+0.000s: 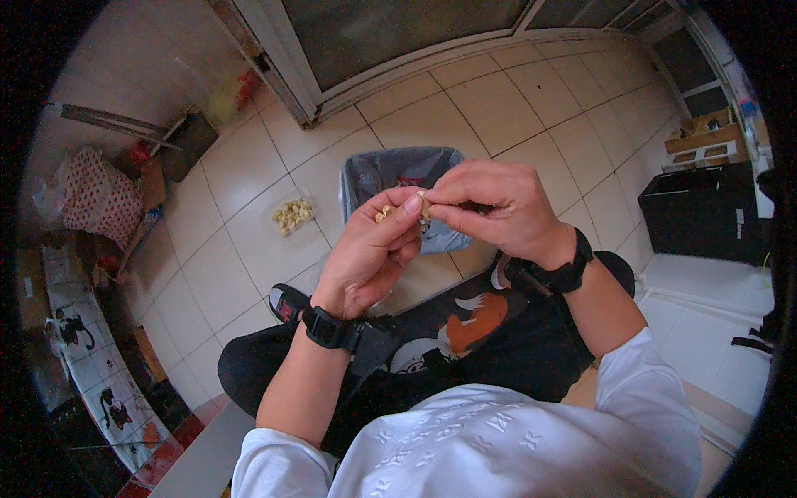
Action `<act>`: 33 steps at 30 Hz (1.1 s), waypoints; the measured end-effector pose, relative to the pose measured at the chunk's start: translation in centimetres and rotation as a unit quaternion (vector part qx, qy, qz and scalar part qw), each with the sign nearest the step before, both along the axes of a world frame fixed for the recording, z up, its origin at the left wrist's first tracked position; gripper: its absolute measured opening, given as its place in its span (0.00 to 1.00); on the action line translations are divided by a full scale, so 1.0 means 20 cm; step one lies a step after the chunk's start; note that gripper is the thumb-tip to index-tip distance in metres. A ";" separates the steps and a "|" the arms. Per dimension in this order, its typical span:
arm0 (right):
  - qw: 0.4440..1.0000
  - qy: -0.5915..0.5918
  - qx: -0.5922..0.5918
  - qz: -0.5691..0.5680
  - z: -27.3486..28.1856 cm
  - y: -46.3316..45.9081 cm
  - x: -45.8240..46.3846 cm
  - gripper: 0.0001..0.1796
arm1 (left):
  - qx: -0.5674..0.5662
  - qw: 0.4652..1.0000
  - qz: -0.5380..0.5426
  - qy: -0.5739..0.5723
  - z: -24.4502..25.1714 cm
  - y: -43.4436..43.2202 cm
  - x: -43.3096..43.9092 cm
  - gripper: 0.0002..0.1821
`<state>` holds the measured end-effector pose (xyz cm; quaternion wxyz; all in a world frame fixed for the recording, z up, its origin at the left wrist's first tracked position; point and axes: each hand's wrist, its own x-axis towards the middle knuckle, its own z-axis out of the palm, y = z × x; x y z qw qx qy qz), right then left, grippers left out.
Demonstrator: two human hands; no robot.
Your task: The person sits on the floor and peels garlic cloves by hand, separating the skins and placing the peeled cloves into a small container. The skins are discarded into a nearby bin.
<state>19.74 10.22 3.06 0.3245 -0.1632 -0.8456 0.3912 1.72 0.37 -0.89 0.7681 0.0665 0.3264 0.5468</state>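
Note:
Both my hands meet above a bin (pixel 358 177) lined with a thin plastic bag. Between the thumb and forefinger of my left hand (pixel 380 249) and the fingertips of my right hand (pixel 498 202) is a small pale piece (pixel 424 202), which looks like a garlic clove. More pale pieces (pixel 384 213) rest in the curled fingers of my left hand. A clear plastic tray (pixel 310 188) on the floor, left of the bin, holds several similar pale pieces (pixel 291 215). What lies at the bottom of the bin is mostly hidden by my hands.
Light tiles (pixel 485 103) cover the floor. A glazed door frame (pixel 311 106) stands beyond the bin. A black box (pixel 707 215) stands at the right, and a red-patterned bag (pixel 103 196) at the left. My feet and knees flank a dark mat with a fox picture (pixel 476 320).

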 end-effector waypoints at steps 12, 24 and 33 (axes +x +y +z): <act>0.998 -0.035 0.023 -0.049 0.00 0.00 0.01 0.06 | 0.011 1.000 -0.002 0.014 -0.01 0.00 0.00 0.09; 0.992 -0.061 -0.089 -0.070 0.04 -0.03 0.02 0.05 | 0.016 1.000 -0.010 -0.005 0.01 -0.01 -0.02 0.13; 0.998 -0.030 0.021 -0.054 0.01 0.00 0.01 0.05 | 0.018 0.999 0.014 0.024 0.04 -0.01 0.01 0.15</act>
